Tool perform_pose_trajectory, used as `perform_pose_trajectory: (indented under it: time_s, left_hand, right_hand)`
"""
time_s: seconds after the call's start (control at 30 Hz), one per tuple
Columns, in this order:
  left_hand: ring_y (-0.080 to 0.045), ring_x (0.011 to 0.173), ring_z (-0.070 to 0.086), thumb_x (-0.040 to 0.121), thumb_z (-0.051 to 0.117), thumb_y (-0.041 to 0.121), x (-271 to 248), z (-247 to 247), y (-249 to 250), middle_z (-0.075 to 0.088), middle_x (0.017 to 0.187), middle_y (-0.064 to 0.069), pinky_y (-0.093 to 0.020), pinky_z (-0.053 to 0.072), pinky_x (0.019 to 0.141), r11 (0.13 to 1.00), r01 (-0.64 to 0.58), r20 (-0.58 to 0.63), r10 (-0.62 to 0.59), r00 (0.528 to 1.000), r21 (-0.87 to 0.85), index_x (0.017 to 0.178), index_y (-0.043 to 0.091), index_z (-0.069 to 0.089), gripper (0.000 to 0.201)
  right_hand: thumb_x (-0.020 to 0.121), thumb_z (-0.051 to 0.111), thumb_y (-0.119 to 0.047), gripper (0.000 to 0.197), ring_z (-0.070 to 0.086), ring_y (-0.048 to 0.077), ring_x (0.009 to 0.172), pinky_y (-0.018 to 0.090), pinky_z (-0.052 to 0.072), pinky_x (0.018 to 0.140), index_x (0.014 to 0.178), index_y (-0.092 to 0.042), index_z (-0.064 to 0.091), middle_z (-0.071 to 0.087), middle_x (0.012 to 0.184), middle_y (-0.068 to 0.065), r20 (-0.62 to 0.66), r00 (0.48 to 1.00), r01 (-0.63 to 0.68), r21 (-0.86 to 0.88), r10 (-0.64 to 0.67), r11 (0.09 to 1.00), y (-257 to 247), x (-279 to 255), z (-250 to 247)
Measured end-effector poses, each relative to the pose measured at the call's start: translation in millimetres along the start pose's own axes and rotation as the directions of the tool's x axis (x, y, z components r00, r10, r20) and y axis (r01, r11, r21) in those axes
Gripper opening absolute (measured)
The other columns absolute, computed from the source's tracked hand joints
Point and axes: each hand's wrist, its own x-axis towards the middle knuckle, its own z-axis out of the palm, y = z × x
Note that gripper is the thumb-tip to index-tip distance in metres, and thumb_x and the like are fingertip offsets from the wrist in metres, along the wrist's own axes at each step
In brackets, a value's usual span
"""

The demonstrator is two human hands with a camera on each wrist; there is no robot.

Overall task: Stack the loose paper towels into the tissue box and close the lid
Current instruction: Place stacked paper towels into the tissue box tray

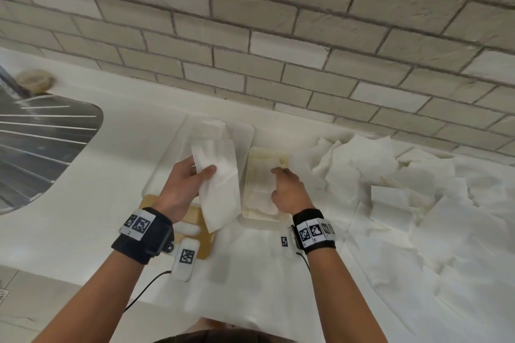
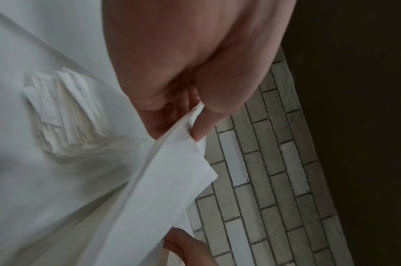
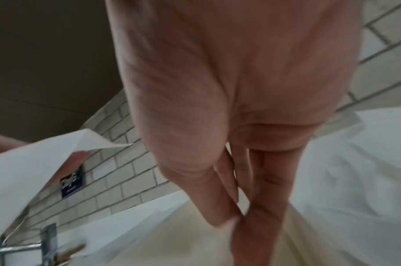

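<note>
blue wall sign, lettering blurred, unreadable

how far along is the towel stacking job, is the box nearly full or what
Early on, I'd say. Done: some towels already lie in the open box. In hand: the left hand grips a folded stack of towels over the counter, while the right hand reaches into the box. Left: a big loose pile lies to the right, and the wooden lid lies off the box.
</note>
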Motion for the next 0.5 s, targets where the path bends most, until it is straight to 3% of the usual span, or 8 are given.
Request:
perform_pose_trajectory:
  time_s: [0.17, 0.27, 0.3, 0.37, 0.43, 0.47, 0.5]
  left_hand:
    - [-0.03, 0.115, 0.075, 0.107, 0.062, 0.014, -0.5, 14.1, 8.5, 0.079, 0.124, -0.006, -0.049, 0.059, 0.099, 0.999, -0.016, 0.068, 0.018, 0.998, -0.032, 0.134, 0.016, 0.068, 0.027]
    - [-0.027, 0.116, 0.075, 0.107, 0.062, 0.014, 0.0, 19.7, 13.9, 0.078, 0.125, -0.003, -0.045, 0.059, 0.097, 0.999, -0.03, 0.117, 0.032, 0.993, -0.021, 0.137, 0.018, 0.066, 0.03]
    - [-0.026, 0.116, 0.075, 0.108, 0.061, 0.015, 0.4, 21.8, 15.1, 0.078, 0.126, -0.002, -0.044, 0.059, 0.096, 0.999, -0.035, 0.136, 0.038, 0.99, -0.021, 0.138, 0.019, 0.065, 0.03]
    - [-0.025, 0.117, 0.075, 0.108, 0.061, 0.016, 0.4, 28.1, 17.3, 0.078, 0.127, -0.001, -0.042, 0.059, 0.095, 0.999, -0.042, 0.175, 0.045, 0.983, -0.024, 0.138, 0.019, 0.064, 0.031]
    - [-0.025, 0.119, 0.074, 0.109, 0.059, 0.015, 1.5, 38.5, 20.3, 0.076, 0.13, -0.003, -0.042, 0.059, 0.099, 0.997, -0.056, 0.22, 0.065, 0.973, -0.045, 0.14, 0.017, 0.062, 0.032]
    - [-0.025, 0.12, 0.073, 0.109, 0.058, 0.014, 3.6, 44.9, 22.0, 0.076, 0.131, -0.005, -0.043, 0.059, 0.1, 0.996, -0.067, 0.243, 0.079, 0.967, -0.06, 0.141, 0.015, 0.061, 0.032]
    - [-0.026, 0.121, 0.073, 0.109, 0.058, 0.013, 7.2, 51.1, 23.3, 0.075, 0.132, -0.006, -0.043, 0.059, 0.101, 0.994, -0.077, 0.259, 0.093, 0.961, -0.073, 0.141, 0.012, 0.062, 0.032]
  right_hand:
    - [0.098, 0.053, 0.003, 0.053, 0.064, 0.041, 0.119, 0.047, 0.055, 0.098, 0.15, -0.003, 0.046, 0.052, 0.146, 0.017, -0.072, 0.995, 0.046, -0.264, -0.067, 0.963, -15.0, -3.3, 8.7]
    - [0.102, 0.052, -0.004, 0.055, 0.065, 0.038, 0.119, 0.047, 0.055, 0.098, 0.155, -0.012, 0.044, 0.054, 0.146, 0.015, -0.134, 0.987, 0.049, -0.258, -0.086, 0.965, -17.5, -19.4, -5.3]
    - [0.105, 0.053, -0.011, 0.05, 0.066, 0.036, 0.118, 0.046, 0.055, 0.097, 0.155, -0.016, 0.045, 0.058, 0.142, 0.014, -0.239, 0.966, 0.057, -0.174, -0.098, 0.983, -20.4, -27.9, -14.4]
    - [0.112, 0.052, -0.028, 0.039, 0.069, 0.024, 0.114, 0.036, 0.056, 0.095, 0.151, -0.027, 0.045, 0.066, 0.132, 0.007, -0.465, 0.883, 0.188, 0.234, -0.06, 0.954, -30.8, -51.4, -32.7]
    - [0.112, 0.056, -0.037, 0.037, 0.07, 0.008, 0.113, 0.018, 0.054, 0.092, 0.146, -0.037, 0.043, 0.069, 0.129, -0.005, -0.474, 0.88, 0.361, 0.632, -0.027, 0.686, -48.4, -80.9, -44.6]
    - [0.11, 0.06, -0.035, 0.038, 0.07, 0.005, 0.111, 0.017, 0.055, 0.09, 0.144, -0.037, 0.043, 0.069, 0.128, -0.008, -0.446, 0.893, 0.389, 0.711, -0.052, 0.586, -54.3, -92.1, -44.1]
    - [0.109, 0.064, -0.03, 0.037, 0.071, 0.008, 0.109, 0.023, 0.059, 0.088, 0.141, -0.036, 0.047, 0.07, 0.125, -0.008, -0.438, 0.896, 0.405, 0.73, -0.077, 0.55, -55.0, -98.3, -37.9]
